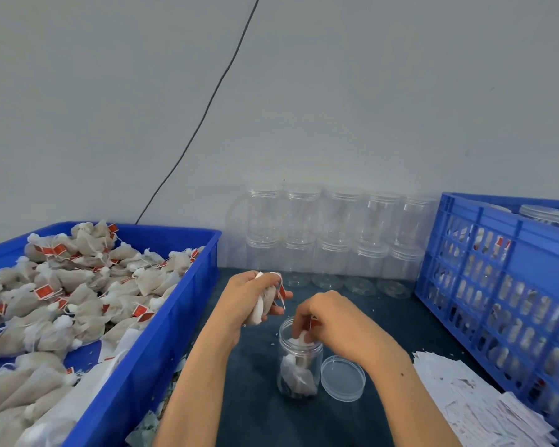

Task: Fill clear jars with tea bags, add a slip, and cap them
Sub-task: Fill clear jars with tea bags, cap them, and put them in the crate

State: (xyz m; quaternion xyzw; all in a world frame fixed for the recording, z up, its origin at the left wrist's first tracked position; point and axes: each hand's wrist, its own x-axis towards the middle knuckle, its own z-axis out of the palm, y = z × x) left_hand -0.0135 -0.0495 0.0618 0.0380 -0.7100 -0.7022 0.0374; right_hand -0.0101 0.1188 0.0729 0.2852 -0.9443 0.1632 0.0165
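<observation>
The blue tray (162, 304) is cut by the left edge; print on the paper slips (484, 404) is too blurred to read.

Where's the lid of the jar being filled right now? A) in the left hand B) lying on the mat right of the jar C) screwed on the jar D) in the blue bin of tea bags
B: the clear lid lies flat on the dark mat just right of the open jar, while the right hand pushes a tea bag into its mouth.

Two crates (162, 317) (blue), one lid (342, 377)
</observation>
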